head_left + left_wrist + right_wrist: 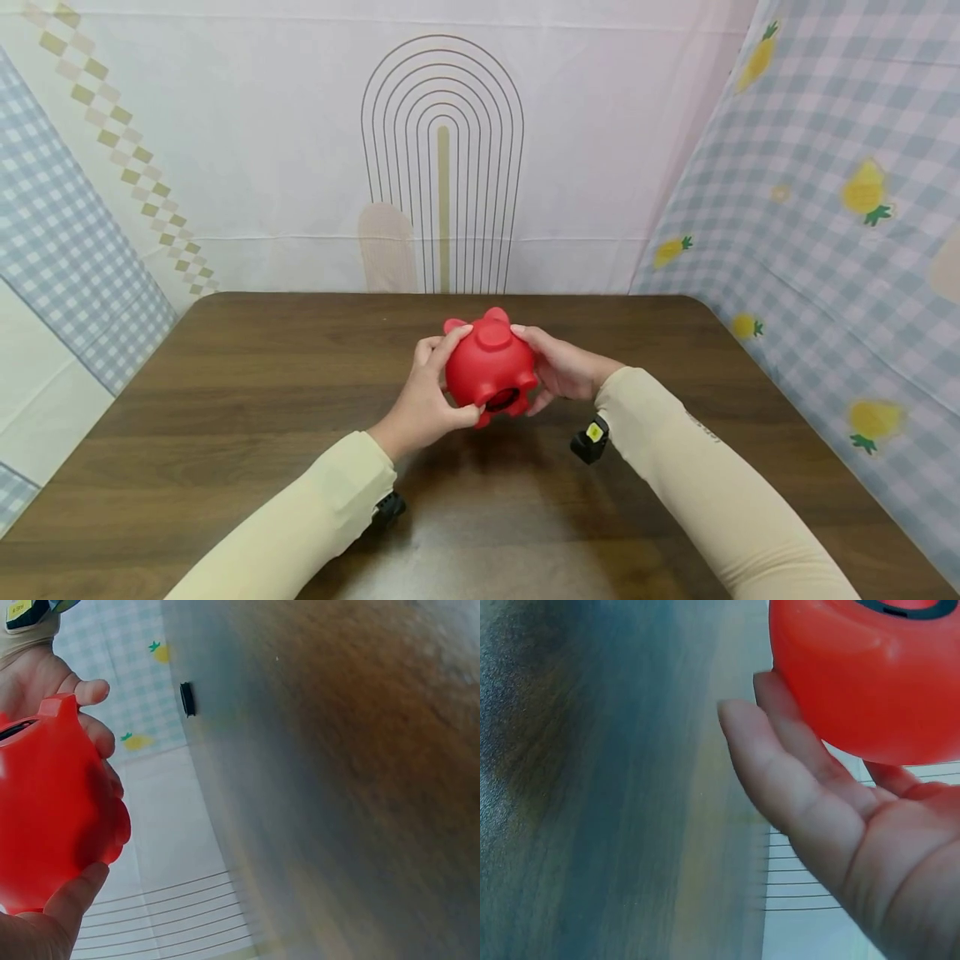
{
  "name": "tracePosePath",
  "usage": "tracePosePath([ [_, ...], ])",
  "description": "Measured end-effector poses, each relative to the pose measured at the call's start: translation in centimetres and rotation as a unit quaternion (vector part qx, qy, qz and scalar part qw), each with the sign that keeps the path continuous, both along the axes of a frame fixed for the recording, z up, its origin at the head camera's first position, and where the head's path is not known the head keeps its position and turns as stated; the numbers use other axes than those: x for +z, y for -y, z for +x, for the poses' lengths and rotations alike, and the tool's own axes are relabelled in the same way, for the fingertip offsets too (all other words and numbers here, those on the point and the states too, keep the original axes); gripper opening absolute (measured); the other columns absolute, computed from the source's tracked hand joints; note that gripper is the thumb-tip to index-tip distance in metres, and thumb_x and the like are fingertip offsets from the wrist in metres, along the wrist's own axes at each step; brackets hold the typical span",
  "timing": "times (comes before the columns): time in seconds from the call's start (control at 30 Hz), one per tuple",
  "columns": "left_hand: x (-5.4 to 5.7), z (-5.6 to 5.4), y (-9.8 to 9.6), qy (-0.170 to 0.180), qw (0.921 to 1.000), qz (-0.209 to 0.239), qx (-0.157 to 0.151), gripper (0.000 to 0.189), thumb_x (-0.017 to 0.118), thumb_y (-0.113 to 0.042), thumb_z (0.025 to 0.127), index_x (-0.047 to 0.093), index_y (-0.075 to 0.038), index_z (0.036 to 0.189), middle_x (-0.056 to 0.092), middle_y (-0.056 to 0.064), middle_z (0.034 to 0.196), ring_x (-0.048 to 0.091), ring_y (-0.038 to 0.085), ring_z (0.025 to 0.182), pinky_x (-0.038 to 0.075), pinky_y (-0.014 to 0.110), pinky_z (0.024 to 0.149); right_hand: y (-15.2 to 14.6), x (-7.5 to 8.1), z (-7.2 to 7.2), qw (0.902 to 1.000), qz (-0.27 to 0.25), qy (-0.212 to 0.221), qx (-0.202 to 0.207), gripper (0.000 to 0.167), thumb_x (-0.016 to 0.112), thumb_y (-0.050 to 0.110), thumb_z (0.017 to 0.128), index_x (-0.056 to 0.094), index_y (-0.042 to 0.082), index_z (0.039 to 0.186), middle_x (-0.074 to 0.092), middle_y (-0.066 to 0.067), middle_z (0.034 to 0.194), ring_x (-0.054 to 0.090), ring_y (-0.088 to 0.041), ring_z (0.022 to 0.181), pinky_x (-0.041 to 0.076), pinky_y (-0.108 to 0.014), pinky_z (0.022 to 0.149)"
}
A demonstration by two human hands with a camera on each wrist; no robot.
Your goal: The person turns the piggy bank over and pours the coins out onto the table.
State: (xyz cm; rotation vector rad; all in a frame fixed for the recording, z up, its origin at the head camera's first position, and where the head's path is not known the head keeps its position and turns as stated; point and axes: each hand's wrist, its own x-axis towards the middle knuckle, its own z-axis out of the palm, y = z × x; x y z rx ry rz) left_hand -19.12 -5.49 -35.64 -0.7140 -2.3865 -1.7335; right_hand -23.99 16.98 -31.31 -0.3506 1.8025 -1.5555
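Note:
Both hands hold a red piggy bank (pixel 487 360) over the table, its snout toward the wearer and its underside tilted into sight. A dark-rimmed round opening (pixel 501 401) shows between its feet. My left hand (pixel 429 398) grips the left side, with the thumb low by a foot and the fingers higher up. On the other side my right hand (pixel 567 367) holds it, thumb near the snout. The right wrist view shows the right hand's fingers (pixel 802 780) bent along the red body (pixel 870 697). In the left wrist view, a left finger (pixel 79 896) presses the bank's side.
The brown wooden table (pixel 262 400) reaches back to a white patterned cloth (pixel 262 150). A checked cloth with yellow fruit prints (pixel 810 275) hangs at the right. In the left wrist view, a small black object (pixel 187 699) shows by the table's edge.

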Motion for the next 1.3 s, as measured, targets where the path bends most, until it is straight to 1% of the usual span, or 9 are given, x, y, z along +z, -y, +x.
tracePosePath([
  [0.13, 0.1, 0.1, 0.0, -0.001, 1.0, -0.004, -0.003, 0.092, 0.079, -0.005, 0.064, 0.039, -0.027, 0.144, 0.034, 0.013, 0.132, 0.043, 0.031, 0.12, 0.054, 0.047, 0.087, -0.3, -0.2, 0.0, 0.9997, -0.015, 0.014, 0.016, 0.06, 0.029, 0.05, 0.097, 0.027, 0.018, 0.148, 0.046, -0.02, 0.134, 0.058, -0.036, 0.106, 0.046, -0.067, 0.086],
  [0.27, 0.4, 0.2, -0.1, 0.0, 0.9999, -0.004, -0.011, 0.09, 0.077, -0.004, 0.067, 0.038, -0.028, 0.145, 0.033, 0.012, 0.133, 0.044, 0.032, 0.119, 0.054, 0.045, 0.088, -0.4, -0.3, 0.0, 0.9994, -0.02, 0.016, 0.022, 0.063, 0.028, 0.052, 0.097, 0.03, 0.013, 0.147, 0.048, -0.02, 0.134, 0.059, -0.036, 0.107, 0.044, -0.067, 0.089],
  [0.37, 0.5, 0.2, -0.1, 0.003, 0.9998, -0.006, -0.016, 0.089, 0.076, -0.004, 0.068, 0.038, -0.028, 0.145, 0.033, 0.012, 0.134, 0.043, 0.032, 0.12, 0.054, 0.044, 0.089, -0.5, -0.3, 0.0, 0.9995, -0.022, 0.01, 0.019, 0.065, 0.029, 0.052, 0.096, 0.032, 0.011, 0.146, 0.049, -0.02, 0.133, 0.06, -0.034, 0.107, 0.046, -0.065, 0.089],
  [0.57, 0.4, 0.1, 0.1, 0.001, 0.9996, -0.015, -0.024, 0.093, 0.079, -0.004, 0.067, 0.037, -0.028, 0.146, 0.031, 0.012, 0.137, 0.041, 0.032, 0.123, 0.053, 0.046, 0.091, -0.5, -0.5, 0.1, 0.9993, -0.032, -0.007, 0.015, 0.065, 0.03, 0.051, 0.096, 0.029, 0.01, 0.148, 0.049, -0.02, 0.134, 0.06, -0.032, 0.107, 0.051, -0.057, 0.085],
  [0.8, 0.4, 0.0, 0.3, -0.006, 0.9994, -0.024, -0.026, 0.092, 0.08, -0.003, 0.067, 0.038, -0.025, 0.146, 0.031, 0.014, 0.14, 0.038, 0.032, 0.126, 0.051, 0.048, 0.092, -0.5, -0.7, 0.2, 0.9992, -0.036, -0.014, 0.01, 0.064, 0.034, 0.047, 0.096, 0.032, 0.004, 0.143, 0.059, -0.015, 0.122, 0.065, -0.028, 0.096, 0.054, -0.051, 0.084],
  [0.93, 0.2, -0.1, 0.4, -0.013, 0.9993, -0.024, -0.024, 0.088, 0.077, 0.0, 0.07, 0.039, -0.02, 0.147, 0.031, 0.016, 0.141, 0.037, 0.034, 0.128, 0.051, 0.047, 0.093, -0.4, -0.8, 0.3, 0.9992, -0.034, -0.021, 0.003, 0.062, 0.036, 0.046, 0.096, 0.035, 0.004, 0.141, 0.063, -0.012, 0.112, 0.066, -0.022, 0.081, 0.055, -0.048, 0.082],
  [1.0, 0.2, -0.1, 0.5, -0.014, 0.9994, -0.021, -0.025, 0.086, 0.076, 0.002, 0.071, 0.039, -0.018, 0.147, 0.03, 0.017, 0.141, 0.037, 0.035, 0.128, 0.05, 0.046, 0.093, -0.4, -0.8, 0.3, 0.999, -0.036, -0.025, -0.002, 0.061, 0.037, 0.045, 0.096, 0.035, 0.003, 0.14, 0.064, -0.011, 0.11, 0.065, -0.02, 0.077, 0.055, -0.048, 0.082],
  [1.2, 0.2, 0.0, 0.6, -0.011, 0.9996, -0.016, -0.023, 0.086, 0.075, 0.006, 0.073, 0.039, -0.016, 0.148, 0.031, 0.018, 0.14, 0.037, 0.035, 0.128, 0.05, 0.046, 0.093, -0.2, -1.3, 0.5, 0.9976, -0.052, -0.034, -0.028, 0.062, 0.036, 0.043, 0.095, 0.032, 0.002, 0.141, 0.065, -0.009, 0.114, 0.069, -0.023, 0.086, 0.054, -0.051, 0.084],
  [1.3, 0.3, 0.1, 0.6, -0.007, 0.9995, -0.027, -0.015, 0.088, 0.076, 0.006, 0.072, 0.038, -0.018, 0.148, 0.032, 0.017, 0.14, 0.037, 0.034, 0.128, 0.05, 0.047, 0.093, -0.1, -1.5, 0.7, 0.9966, -0.059, -0.039, -0.042, 0.062, 0.037, 0.042, 0.095, 0.03, 0.002, 0.141, 0.064, -0.009, 0.115, 0.069, -0.023, 0.086, 0.054, -0.05, 0.084],
])
